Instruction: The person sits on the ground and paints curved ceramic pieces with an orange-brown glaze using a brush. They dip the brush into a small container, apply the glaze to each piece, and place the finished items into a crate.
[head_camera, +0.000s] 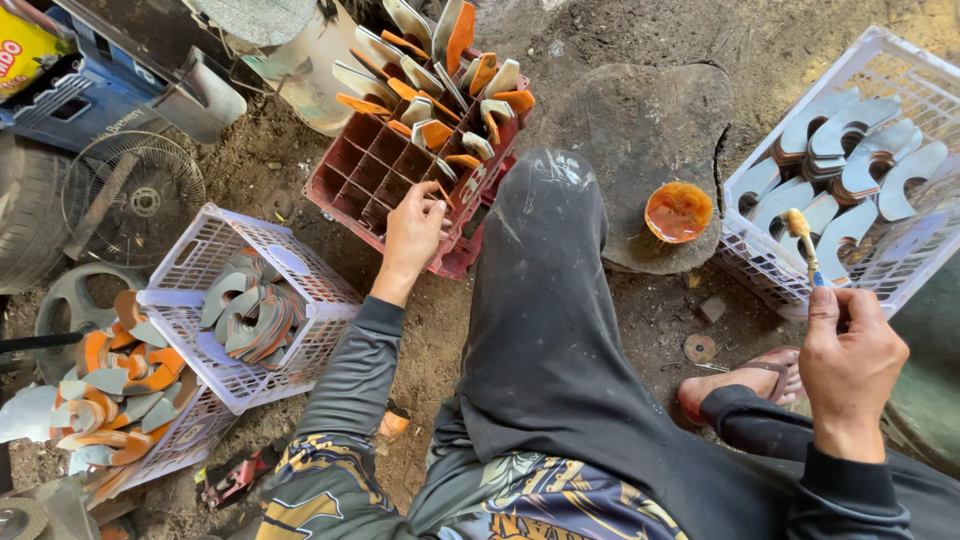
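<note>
- Head view: left hand (415, 228) reaches over the red divided crate (380, 170), fingertips pinched on a curved grey piece (446, 173) standing at the crate's near edge.
- Glue-coated orange and grey pieces (440, 60) stand upright in the crate's far compartments; the near compartments hold none.
- Right hand (850, 360) is clenched around a small brush (803, 240), its amber-wet tip pointing up, in front of the white basket (880, 60) of stacked grey cut-outs (850, 150).
- Shallow dish of orange glue (678, 211) sits on a flat stone (640, 130) between knee and white basket.
- Two more white baskets (190, 300) at left hold grey and orange-coated pieces.
- Sandalled foot (745, 380) rests on dirt just left of the right hand.
</note>
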